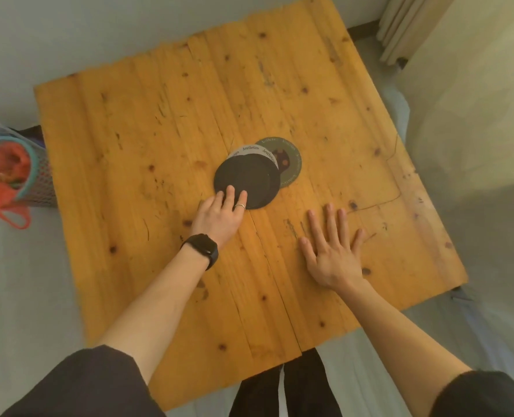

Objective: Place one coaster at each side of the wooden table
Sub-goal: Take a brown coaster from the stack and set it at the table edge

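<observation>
Several round coasters lie overlapped near the middle of the wooden table (147, 139). A black coaster (249, 176) lies on top, a grey printed coaster (249, 149) peeks out behind it, and a dark green coaster (290, 164) sticks out to the right. My left hand (219, 216), with a ring and a black watch, rests its fingertips on the near edge of the black coaster. Fingers spread, my right hand (332, 251) lies flat on the bare wood to the right of the stack, holding nothing.
A mesh basket (36, 176) with a red net bag (6, 176) stands on the floor past the table's left edge. A pale curtain (406, 25) hangs at the far right corner. Grey floor surrounds the table.
</observation>
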Tool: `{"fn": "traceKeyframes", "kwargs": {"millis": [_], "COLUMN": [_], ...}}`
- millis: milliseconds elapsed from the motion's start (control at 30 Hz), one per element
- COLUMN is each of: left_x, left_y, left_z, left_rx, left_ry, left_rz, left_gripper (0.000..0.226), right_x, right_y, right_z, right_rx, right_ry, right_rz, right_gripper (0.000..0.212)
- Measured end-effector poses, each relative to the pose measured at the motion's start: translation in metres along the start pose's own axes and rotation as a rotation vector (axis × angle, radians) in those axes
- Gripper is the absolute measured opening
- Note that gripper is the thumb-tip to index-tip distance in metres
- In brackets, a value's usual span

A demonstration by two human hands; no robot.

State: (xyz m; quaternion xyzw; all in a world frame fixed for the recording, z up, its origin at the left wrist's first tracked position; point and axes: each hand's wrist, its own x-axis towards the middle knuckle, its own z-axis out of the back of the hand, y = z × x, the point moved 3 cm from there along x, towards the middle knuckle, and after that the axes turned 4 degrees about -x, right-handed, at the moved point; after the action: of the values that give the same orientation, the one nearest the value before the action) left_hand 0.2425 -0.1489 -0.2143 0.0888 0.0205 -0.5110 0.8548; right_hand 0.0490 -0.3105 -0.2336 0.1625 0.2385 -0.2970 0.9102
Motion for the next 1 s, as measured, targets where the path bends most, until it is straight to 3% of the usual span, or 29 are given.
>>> {"fn": "traceKeyframes", "kwargs": {"millis": [133, 267, 333, 500, 567, 667, 733, 767, 867, 1000], "left_x": [0.004, 0.009, 0.001, -0.025, -0.040, -0.065, -0.083, -0.092, -0.117, -0.146], "left_y": [0.001, 0.022, 0.030, 0.022, 0.005, -0.031, -0.055, -0.067, -0.101, -0.130], "left_z": [0.006, 0.036, 0.052, 0.083, 0.087, 0.072, 0.055, 0.046, 0.027, 0.017], "left_rx": [0.061, -0.168, -0.352, -0.908, -1.153, -1.632, -1.787, -1.821, -1.837, -1.741], "left_ry": [0.065, -0.144, -0.282, -0.438, -0.373, -0.182, -0.004, 0.083, 0.280, 0.356], "left_rz": [-0.042, 0.013, 0.115, 0.595, 0.783, 0.978, 1.033, 1.035, 1.017, 1.014], "left_gripper": [0.052, 0.036, 0.022, 0.032, 0.035, 0.035, 0.033, 0.032, 0.035, 0.025], "right_x": [-0.002, -0.001, -0.001, -0.006, -0.016, -0.049, -0.077, -0.089, -0.114, -0.133], "right_y": [0.000, 0.000, 0.001, 0.009, 0.015, 0.024, 0.027, 0.025, 0.010, -0.010], "right_z": [0.005, 0.010, 0.013, 0.028, 0.037, 0.039, 0.030, 0.023, -0.001, -0.020], "right_rx": [-0.023, -0.043, -0.060, -0.043, 0.172, 0.883, 1.282, 1.364, 1.389, 1.157], "right_ry": [0.041, 0.083, 0.083, 0.055, 0.028, 0.083, 0.192, 0.215, 0.144, 0.073], "right_rz": [-0.004, 0.001, 0.004, -0.005, -0.041, -0.190, -0.292, -0.320, -0.425, -0.392], "right_gripper": [0.065, 0.066, 0.067, 0.069, 0.068, 0.066, 0.063, 0.060, 0.048, 0.037]}}
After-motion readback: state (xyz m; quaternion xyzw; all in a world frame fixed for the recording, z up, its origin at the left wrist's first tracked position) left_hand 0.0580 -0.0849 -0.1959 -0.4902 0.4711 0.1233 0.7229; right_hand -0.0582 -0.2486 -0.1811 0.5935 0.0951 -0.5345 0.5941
